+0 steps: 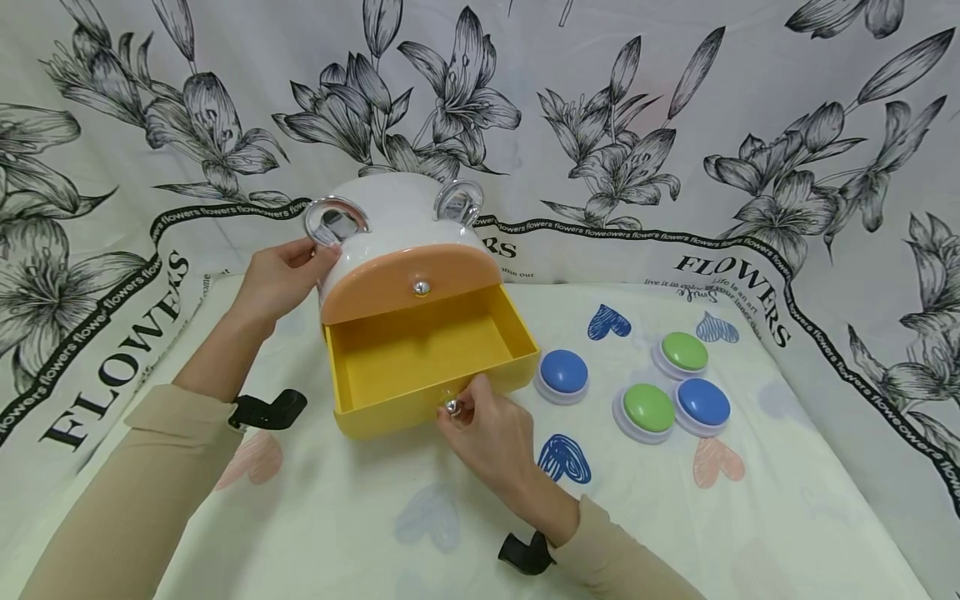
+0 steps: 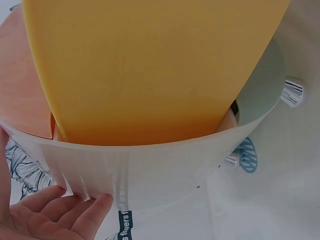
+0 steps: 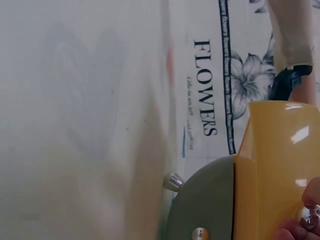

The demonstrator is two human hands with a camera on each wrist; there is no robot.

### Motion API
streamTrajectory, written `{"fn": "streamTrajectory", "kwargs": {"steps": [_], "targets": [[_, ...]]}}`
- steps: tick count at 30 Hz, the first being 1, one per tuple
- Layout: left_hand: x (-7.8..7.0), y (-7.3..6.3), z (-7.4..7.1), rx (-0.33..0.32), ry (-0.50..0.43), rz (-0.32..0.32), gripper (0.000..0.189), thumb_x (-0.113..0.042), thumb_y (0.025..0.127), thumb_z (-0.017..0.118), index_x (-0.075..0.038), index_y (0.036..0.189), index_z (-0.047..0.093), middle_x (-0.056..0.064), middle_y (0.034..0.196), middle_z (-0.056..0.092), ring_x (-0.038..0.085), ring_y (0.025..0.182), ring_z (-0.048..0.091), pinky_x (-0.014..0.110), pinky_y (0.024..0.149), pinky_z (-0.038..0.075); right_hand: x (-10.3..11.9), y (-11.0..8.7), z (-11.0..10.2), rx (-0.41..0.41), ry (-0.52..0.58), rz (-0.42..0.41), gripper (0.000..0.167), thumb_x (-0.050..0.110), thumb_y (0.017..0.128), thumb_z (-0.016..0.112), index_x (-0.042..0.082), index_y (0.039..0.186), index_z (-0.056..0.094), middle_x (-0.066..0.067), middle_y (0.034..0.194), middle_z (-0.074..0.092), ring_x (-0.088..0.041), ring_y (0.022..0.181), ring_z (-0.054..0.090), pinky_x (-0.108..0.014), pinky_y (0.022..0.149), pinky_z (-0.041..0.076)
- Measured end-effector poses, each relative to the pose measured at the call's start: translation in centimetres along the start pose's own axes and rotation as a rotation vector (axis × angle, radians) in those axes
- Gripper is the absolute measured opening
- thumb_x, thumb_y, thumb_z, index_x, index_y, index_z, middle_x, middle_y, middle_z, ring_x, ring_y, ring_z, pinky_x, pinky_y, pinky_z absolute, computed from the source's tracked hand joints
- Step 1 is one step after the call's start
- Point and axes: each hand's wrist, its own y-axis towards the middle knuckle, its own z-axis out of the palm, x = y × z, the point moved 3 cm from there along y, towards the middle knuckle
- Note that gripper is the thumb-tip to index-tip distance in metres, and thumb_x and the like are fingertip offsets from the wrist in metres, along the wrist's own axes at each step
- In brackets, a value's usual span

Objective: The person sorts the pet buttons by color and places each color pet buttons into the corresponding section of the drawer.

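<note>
A small rounded white cabinet (image 1: 401, 200) has an orange upper front with a silver knob, and chrome rings on top. Its yellow drawer (image 1: 420, 337) is pulled well out, and the inside is bare. My left hand (image 1: 281, 279) holds the cabinet's upper left side just below one chrome ring (image 1: 335, 218). In the left wrist view, the fingers (image 2: 92, 212) of that hand lie against the white shell. My right hand (image 1: 495, 433) pinches the drawer's silver knob (image 1: 452, 407) between thumb and fingers.
Right of the drawer sits a blue dome button (image 1: 564, 372) on a white base. Farther right are two green buttons (image 1: 649, 408) and another blue button (image 1: 703, 402). A white cloth (image 1: 787, 500) printed with hearts covers the table; flower-printed fabric (image 1: 615, 150) hangs behind.
</note>
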Motion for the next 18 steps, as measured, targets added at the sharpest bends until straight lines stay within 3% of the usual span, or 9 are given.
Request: {"fn": "streamTrajectory", "kwargs": {"steps": [18], "targets": [[0.0,-0.09,0.04,0.01,-0.003,-0.014,0.094,-0.069,0.079,0.047,-0.011,0.147,0.02,0.014,0.148,0.031,0.035,0.136,0.027,0.057,0.103,0.03,0.07,-0.9,-0.52,-0.008,-0.02,-0.015,0.034,0.027,0.072,0.078,0.013,0.081,0.048,0.006,0.064,0.059,-0.003,0.052,0.053,-0.006,0.047,0.038]]}}
